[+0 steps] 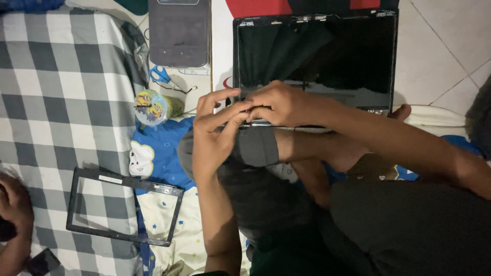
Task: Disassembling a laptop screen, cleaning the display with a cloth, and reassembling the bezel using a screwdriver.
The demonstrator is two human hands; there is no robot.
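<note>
Just above my two hands sits the bare laptop screen panel, its bottom edge resting against my knee, and that edge is where I'm working. My left hand has thumb and forefinger pinched together at the panel's lower left corner; my right hand curls over from the other side, fingertips meeting the left ones on the same spot. Something small seems nipped between them, but I can't tell what. To do this well, I'd judge small steady pulls and a braced panel, never a twist on the glass. Well left of my left hand the removed black bezel frame lies on the checked cloth, a cartoon-printed round tub and blue scissors nearer. The hinge area is hidden under my fingers; another person's hand is cut off at the far left.
</note>
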